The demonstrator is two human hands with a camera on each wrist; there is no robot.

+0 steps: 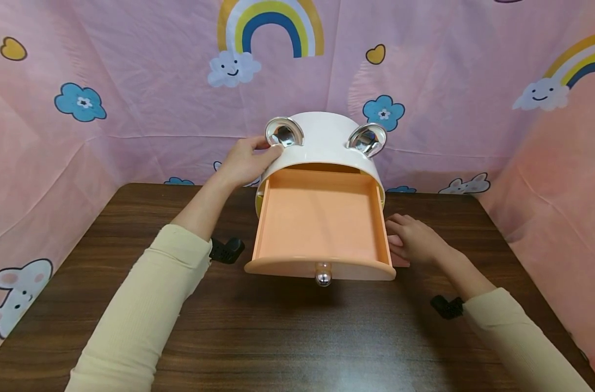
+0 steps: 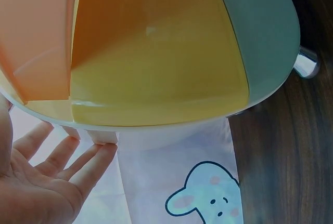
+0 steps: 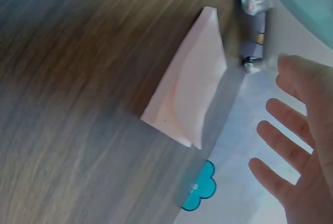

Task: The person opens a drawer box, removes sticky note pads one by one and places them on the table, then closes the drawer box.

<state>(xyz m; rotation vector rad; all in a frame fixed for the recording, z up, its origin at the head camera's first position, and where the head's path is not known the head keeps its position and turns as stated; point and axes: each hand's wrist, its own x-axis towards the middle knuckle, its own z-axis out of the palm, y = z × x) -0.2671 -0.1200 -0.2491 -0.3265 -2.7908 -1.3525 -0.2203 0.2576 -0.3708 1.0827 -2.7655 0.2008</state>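
A white drawer box [image 1: 321, 130] with two silver ears stands on the table, its peach drawer [image 1: 321, 218] pulled out by a round clear-and-silver knob [image 1: 323, 275]. Yellow [image 2: 161, 68] and green [image 2: 265, 37] drawer fronts show below it in the left wrist view. Beside the left ear [image 1: 284, 133], my left hand [image 1: 248, 160] touches the box's side with extended fingers. My right hand [image 1: 415, 237] hovers near the box's right side, fingers spread and holding nothing in the right wrist view. Close to it, a folded pink piece [image 3: 190, 83], paper or card, lies on the table.
The dark wooden table [image 1: 199, 337] carries the box towards its back edge. Pink printed cloth [image 1: 155, 71] hangs behind and at both sides. Black wrist-camera mounts [image 1: 227, 250] project from both wrists. Short silver feet [image 3: 255, 1] hold the box up.
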